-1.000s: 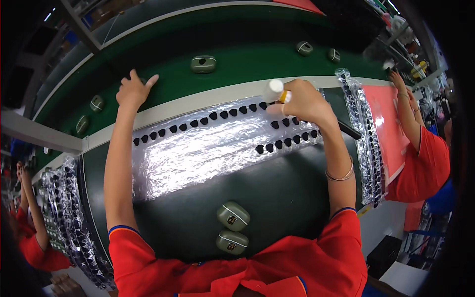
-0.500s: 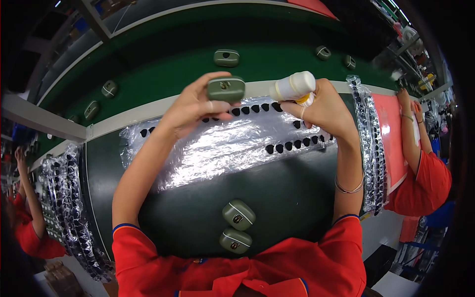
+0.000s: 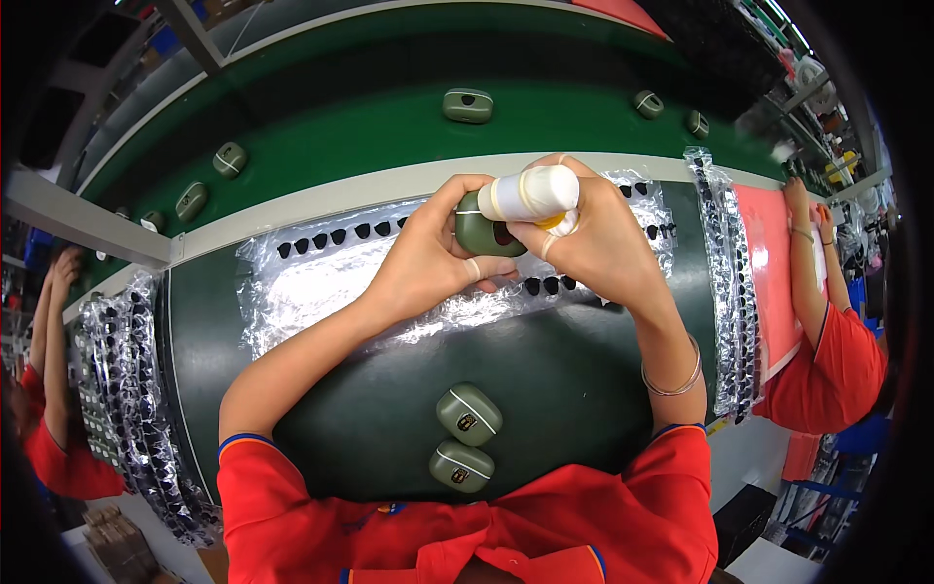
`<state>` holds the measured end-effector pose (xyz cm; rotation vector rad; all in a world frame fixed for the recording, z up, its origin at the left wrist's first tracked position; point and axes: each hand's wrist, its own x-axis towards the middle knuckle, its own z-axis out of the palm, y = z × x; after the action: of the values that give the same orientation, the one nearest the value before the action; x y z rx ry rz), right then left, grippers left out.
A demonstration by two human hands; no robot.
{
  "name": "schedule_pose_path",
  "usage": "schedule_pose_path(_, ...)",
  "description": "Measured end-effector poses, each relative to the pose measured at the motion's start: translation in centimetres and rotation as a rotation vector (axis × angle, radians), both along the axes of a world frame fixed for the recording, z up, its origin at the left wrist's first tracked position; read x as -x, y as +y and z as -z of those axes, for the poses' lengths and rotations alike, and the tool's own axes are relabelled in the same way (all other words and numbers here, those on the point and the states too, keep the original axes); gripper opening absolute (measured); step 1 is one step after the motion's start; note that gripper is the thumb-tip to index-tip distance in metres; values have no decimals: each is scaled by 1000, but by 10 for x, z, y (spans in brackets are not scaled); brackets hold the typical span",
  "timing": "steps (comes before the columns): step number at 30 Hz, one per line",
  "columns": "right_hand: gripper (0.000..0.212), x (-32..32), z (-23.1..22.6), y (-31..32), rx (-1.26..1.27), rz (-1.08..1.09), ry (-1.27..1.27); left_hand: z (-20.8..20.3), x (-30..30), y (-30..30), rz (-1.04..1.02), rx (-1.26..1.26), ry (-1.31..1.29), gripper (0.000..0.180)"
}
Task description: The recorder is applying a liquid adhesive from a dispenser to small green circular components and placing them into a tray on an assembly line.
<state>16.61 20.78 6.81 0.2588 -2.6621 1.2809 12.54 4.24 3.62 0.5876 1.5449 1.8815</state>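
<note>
Gripping green case (image 3: 476, 230) with left fingers (image 3: 492, 266), clasping white bottle (image 3: 528, 195) with right fingers (image 3: 532, 239), aligning its long axis left-to-right. Obscuring the case's right end behind it.

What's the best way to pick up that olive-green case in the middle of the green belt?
Probably from above, thumb on the near long side, fingers on the far one: the olive-green case is a rounded oblong, lying lengthwise left to right, with nothing touching its sides.

The person wore a red collared short-sleeved shirt (image 3: 448, 540) with blue-and-orange cuff trim (image 3: 243, 437). A metallic bangle (image 3: 673, 389) circled the right forearm (image 3: 662, 336); on the left hand (image 3: 420, 255), a pale band (image 3: 473, 269) ringed the thumb (image 3: 494, 265).
</note>
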Motion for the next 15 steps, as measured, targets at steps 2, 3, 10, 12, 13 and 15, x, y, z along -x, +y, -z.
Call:
schedule_pose_path(2,26,1,3,1,-1,-4,10,2,1,1,23,-8,-20,52)
schedule_pose_path(3,27,0,2,0,-3,-12,13,1,1,1,48,-15,-34,52)
schedule_pose_path(10,30,-7,-16,-14,242,34,255,-3,12,-8,-3,-60,43,46)
schedule_pose_path(12,31,-11,-20,-15,275,19,187,-8,15,-9,3,-31,35,45)
schedule_pose_path(13,32,-11,-14,-13,173,-62,308,-9,15,-8,6,-37,48,46)
schedule_pose_path(15,31,-13,-12,-15,-51,-82,31,-2,17,-11,1,-72,40,45)
